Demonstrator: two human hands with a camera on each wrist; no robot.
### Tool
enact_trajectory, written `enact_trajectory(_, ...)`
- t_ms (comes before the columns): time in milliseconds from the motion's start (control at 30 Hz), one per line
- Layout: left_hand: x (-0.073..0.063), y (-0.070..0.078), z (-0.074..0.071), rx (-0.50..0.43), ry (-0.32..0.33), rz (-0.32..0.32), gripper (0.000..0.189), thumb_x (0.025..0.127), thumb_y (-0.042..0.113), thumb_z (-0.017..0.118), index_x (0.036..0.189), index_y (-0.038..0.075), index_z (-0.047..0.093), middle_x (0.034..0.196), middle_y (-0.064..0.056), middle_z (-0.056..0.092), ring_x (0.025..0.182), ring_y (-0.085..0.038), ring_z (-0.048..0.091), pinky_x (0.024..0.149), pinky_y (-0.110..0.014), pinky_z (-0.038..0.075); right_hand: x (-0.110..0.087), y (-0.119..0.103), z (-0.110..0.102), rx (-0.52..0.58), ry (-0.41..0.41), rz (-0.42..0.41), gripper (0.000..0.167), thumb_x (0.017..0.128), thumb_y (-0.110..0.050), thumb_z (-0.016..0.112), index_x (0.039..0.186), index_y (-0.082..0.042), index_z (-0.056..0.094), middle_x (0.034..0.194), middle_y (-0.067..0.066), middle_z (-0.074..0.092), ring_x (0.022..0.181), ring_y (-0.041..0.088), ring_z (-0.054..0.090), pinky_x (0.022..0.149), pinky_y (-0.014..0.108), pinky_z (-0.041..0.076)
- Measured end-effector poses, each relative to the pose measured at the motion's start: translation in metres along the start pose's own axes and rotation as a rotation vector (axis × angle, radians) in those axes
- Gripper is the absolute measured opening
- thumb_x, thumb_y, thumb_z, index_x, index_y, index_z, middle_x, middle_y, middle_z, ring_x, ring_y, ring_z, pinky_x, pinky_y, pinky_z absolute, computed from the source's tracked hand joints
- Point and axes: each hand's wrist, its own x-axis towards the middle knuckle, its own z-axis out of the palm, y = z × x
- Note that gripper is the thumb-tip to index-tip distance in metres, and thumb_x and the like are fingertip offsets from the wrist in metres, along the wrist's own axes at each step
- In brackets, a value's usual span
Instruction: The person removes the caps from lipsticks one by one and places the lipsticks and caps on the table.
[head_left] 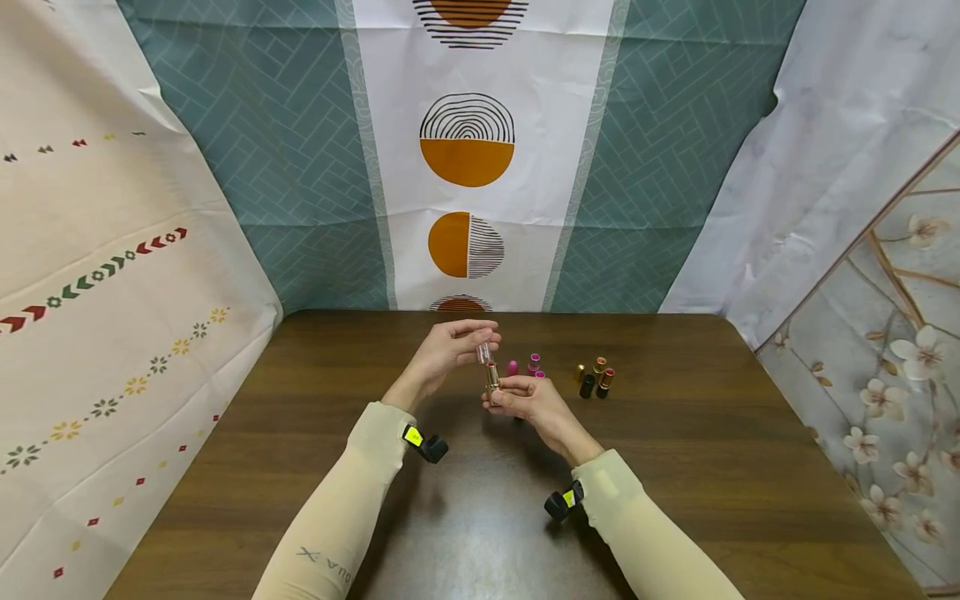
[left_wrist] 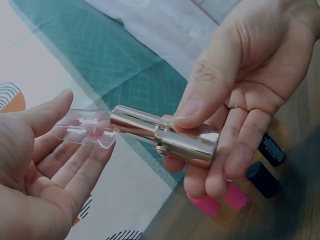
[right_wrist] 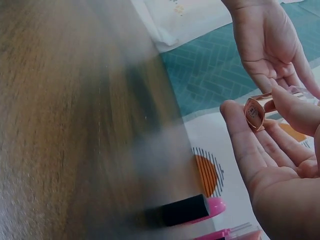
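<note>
My right hand (head_left: 542, 410) pinches a gold lipstick tube (left_wrist: 187, 142) between thumb and fingers, above the table. In the head view a small red tip shows at the tube's upper end. The left hand (head_left: 448, 353) holds a clear cap (left_wrist: 82, 127) between its thumb and fingers. In the left wrist view the cap's end is right at the tube's end; whether it sits over the red tip I cannot tell. The tube's flat base (right_wrist: 254, 114) faces the right wrist camera, with a small label on it.
Behind the right hand stand pink lipstick pieces (head_left: 534, 363). Farther right is a small group of black-and-gold lipstick pieces (head_left: 605, 383). A black cylinder (right_wrist: 185, 210) lies near pink pieces in the right wrist view. Patterned cloth hangs beyond the wooden table (head_left: 675, 467).
</note>
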Motion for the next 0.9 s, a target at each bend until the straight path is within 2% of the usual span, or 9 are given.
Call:
enact_trajectory(233,0.001,-0.001,-0.001,-0.005,0.011,0.011,0.038,0.104,0.016,0.066,0.137,-0.003,0.064,0.127,-0.019,0.071,0.118,-0.03,0.07,0.099,-0.037,0.055,-0.003,-0.004,-0.003,-0.036,0.022,0.011,0.038,0.103,-0.004,0.063,0.134,0.019,0.057,0.118,0.027,0.072,0.104,0.021,0.074,0.098,0.038,0.057)
enact_trajectory(433,0.0,-0.002,-0.003,-0.008,0.017,0.006,0.035,0.104,0.017,0.066,0.134,0.0,0.066,0.126,-0.018,0.072,0.116,-0.029,0.071,0.1,-0.037,0.055,-0.006,-0.007,-0.007,-0.032,0.024,0.001,0.042,0.104,-0.006,0.063,0.135,0.02,0.054,0.12,0.026,0.072,0.106,0.023,0.074,0.1,0.04,0.055)
enact_trajectory(633,-0.003,-0.003,-0.002,0.006,0.011,0.014,0.037,0.105,0.018,0.065,0.136,-0.002,0.065,0.127,-0.018,0.072,0.115,-0.026,0.071,0.1,-0.038,0.055,-0.012,-0.014,-0.014,-0.05,0.039,-0.005,0.043,0.104,-0.009,0.064,0.137,0.017,0.054,0.121,0.024,0.072,0.106,0.022,0.074,0.1,0.038,0.055)
enact_trajectory(900,-0.005,-0.01,0.002,0.013,-0.014,0.008,0.036,0.105,0.016,0.065,0.136,-0.002,0.065,0.127,-0.017,0.072,0.116,-0.026,0.07,0.1,-0.038,0.055,-0.016,-0.02,-0.024,-0.082,0.056,-0.001,0.045,0.104,-0.011,0.064,0.14,0.015,0.053,0.124,0.026,0.071,0.112,0.033,0.072,0.103,0.039,0.053)
